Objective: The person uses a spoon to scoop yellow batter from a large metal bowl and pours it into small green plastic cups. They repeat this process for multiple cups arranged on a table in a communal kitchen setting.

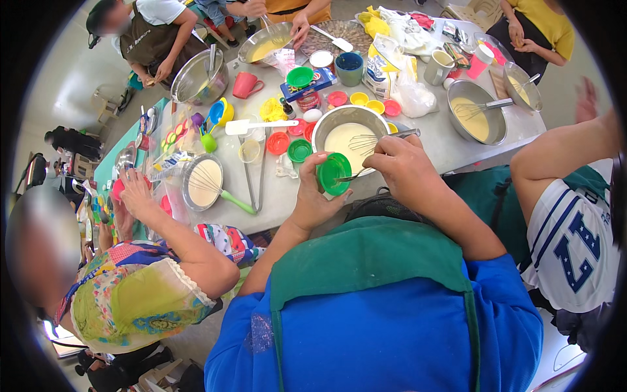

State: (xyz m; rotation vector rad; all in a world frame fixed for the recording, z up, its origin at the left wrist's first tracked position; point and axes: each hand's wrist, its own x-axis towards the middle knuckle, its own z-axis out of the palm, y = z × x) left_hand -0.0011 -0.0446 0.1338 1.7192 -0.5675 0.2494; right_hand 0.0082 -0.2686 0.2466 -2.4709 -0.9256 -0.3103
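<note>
In my left hand point(316, 206) is a small green plastic cup mould point(333, 172), tilted so that its inside faces me. My right hand point(401, 159) grips a metal spoon point(352, 178), whose tip reaches into the mould. What lies inside the mould is too small to tell. Just beyond both hands stands a steel mixing bowl point(321, 128) of pale batter point(341, 142). A wire whisk point(365, 144) rests in that bowl, its handle over the right rim. Another green mould point(299, 150) and a red mould point(278, 143) sit left of the bowl.
Metal tongs point(261, 176), a white spatula point(245, 126) and a green-handled whisk point(230, 198) in a batter bowl point(188, 188) lie left. Farther back are a flour bag point(382, 66), a blue mug point(349, 68) and another batter bowl point(482, 134). People stand close on both sides.
</note>
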